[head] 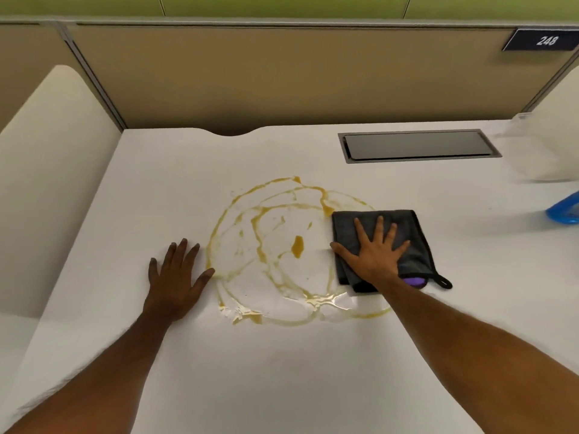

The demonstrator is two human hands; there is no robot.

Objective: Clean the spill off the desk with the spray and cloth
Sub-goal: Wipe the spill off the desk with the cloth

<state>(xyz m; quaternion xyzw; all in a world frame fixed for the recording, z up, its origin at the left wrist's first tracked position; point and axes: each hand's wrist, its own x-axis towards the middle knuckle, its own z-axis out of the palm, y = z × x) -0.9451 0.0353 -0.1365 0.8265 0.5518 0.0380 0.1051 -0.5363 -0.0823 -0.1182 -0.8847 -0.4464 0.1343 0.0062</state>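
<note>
A yellow-orange spill (282, 252) lies smeared in rings across the middle of the white desk (250, 371). A folded dark grey cloth (404, 227) with a purple tag and a black loop lies at the spill's right edge. My right hand (374, 252) presses flat on the cloth, fingers spread. My left hand (177, 277) rests flat on the desk just left of the spill, its thumb touching the ring's edge. At the far right edge, a blue object (564, 209) is partly cut off and blurred; it may be the spray.
A grey recessed cable hatch (419, 145) sits at the desk's back right. A tan partition wall (282, 76) with a "248" label (545, 40) closes the back. A pale blurred object (545, 148) stands at the far right. A white side panel (50, 183) borders the left.
</note>
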